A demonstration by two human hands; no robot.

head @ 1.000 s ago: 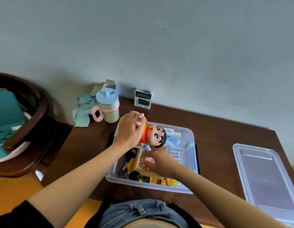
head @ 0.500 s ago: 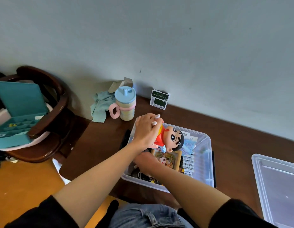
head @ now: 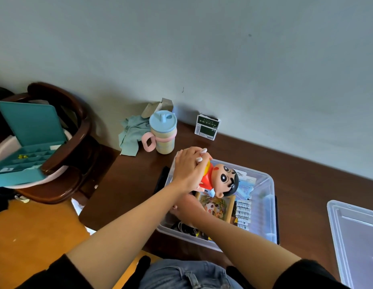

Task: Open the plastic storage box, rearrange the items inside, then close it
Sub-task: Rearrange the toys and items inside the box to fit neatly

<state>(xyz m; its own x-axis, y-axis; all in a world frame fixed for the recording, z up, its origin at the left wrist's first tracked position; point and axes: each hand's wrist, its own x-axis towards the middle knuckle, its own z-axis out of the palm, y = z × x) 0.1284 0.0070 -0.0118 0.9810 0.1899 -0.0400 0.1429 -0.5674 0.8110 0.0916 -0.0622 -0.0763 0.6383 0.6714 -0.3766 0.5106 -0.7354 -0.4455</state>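
Keep your left hand [head: 189,172] curled around the cartoon figurine [head: 220,180] above the open storage box [head: 266,207] while your right hand [head: 186,207], grip hidden, clears space inside.

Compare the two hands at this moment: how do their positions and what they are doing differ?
The left hand is raised above the storage box, gripping the cartoon figure by its lower body; the right hand reaches down inside the box, mostly hidden under the left forearm. The left hand's grip is plain; the right hand's cannot be told. Both work over the box's left half.
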